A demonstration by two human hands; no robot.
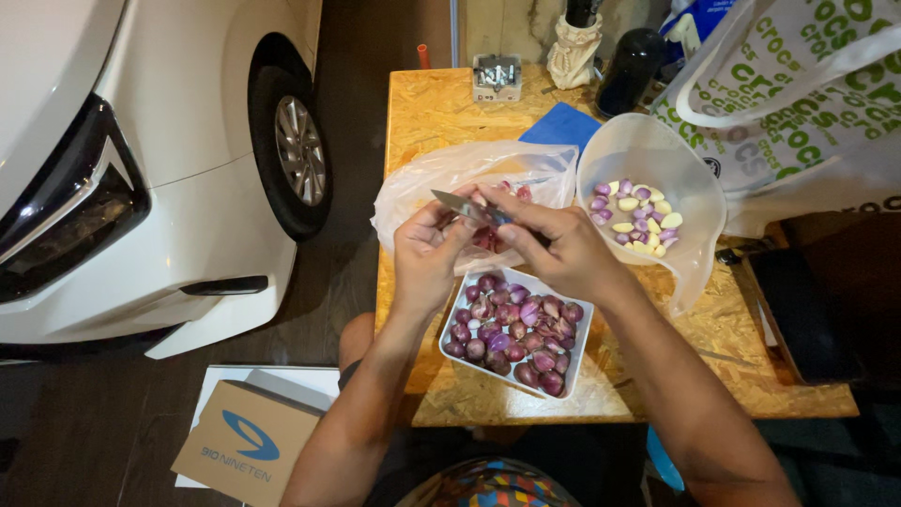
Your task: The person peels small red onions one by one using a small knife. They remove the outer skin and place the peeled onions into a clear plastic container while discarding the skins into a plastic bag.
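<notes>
My right hand [554, 246] grips a small knife [458, 203] whose blade points left. My left hand [427, 249] holds a small shallot against the blade; the shallot is mostly hidden by my fingers. Both hands hover above a clear plastic bag [422, 183] with peel scraps. Just below them a white rectangular tray [574, 361] is full of unpeeled purple shallots [511, 329]. To the right, a translucent plastic bowl [648, 150] holds peeled shallots and garlic cloves [638, 218].
All of it sits on a chipboard table [432, 113]. A printed tote bag [798, 94] stands at the right, a blue cloth [561, 124], a dark bottle [627, 70] and a small box [496, 77] at the back. A white car [141, 160] is parked left; a cardboard box [246, 441] lies on the floor.
</notes>
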